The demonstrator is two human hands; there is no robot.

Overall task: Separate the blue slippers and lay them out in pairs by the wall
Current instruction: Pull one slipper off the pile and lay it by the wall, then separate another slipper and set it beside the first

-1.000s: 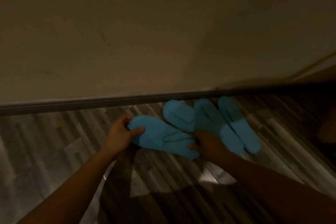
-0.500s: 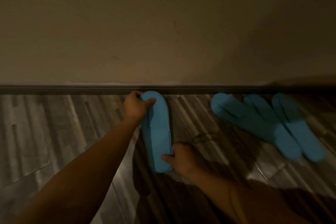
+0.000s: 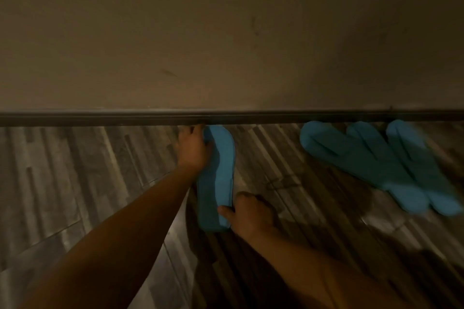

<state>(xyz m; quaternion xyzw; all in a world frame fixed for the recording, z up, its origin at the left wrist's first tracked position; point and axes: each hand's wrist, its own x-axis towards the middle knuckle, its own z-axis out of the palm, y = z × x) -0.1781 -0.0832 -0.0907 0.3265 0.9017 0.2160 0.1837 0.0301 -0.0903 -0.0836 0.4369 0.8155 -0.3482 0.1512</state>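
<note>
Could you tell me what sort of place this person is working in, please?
Probably an indoor room or hallway, dimly lit: a plain wall meets a dark baseboard above a grey plank floor, with blue slippers laid along the wall's foot.

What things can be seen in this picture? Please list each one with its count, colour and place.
slipper in the hands: one, blue, on the floor with its toe end at the skirting board, left of the group
grouped slippers: three, blue, on the floor at the right, fanned and overlapping, toes near the wall
skirting board: one, dark, along the foot of the wall
wall: one, beige, upper half
floor: grey striped planks, lower half
left hand: at the slipper's toe end
right hand: at the slipper's heel end
</note>
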